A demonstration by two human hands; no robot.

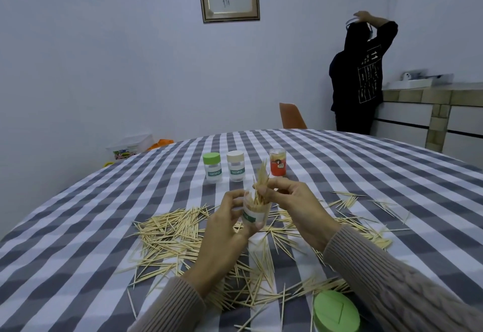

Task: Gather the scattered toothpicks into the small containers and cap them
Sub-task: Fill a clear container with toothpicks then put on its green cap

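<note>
My left hand point(226, 223) grips a small clear toothpick container point(255, 213) with a green label, uncapped, held above the table. My right hand point(292, 201) pinches a bundle of toothpicks point(262, 179) whose lower ends stand inside that container. Many loose toothpicks point(172, 232) lie scattered over the checked tablecloth around and under my hands. A loose green cap point(335, 312) lies on the table near my right forearm. Further back stand a green-capped container point(212, 167), a beige-capped container point(236, 166) and a red container point(277, 166), all capped.
The round table point(78, 227) wears a grey and white checked cloth. An orange chair point(291, 116) stands behind it. A person in a black hoodie point(363, 78) stands at a counter at the back right. Plastic boxes point(130, 146) lie on the floor at the left.
</note>
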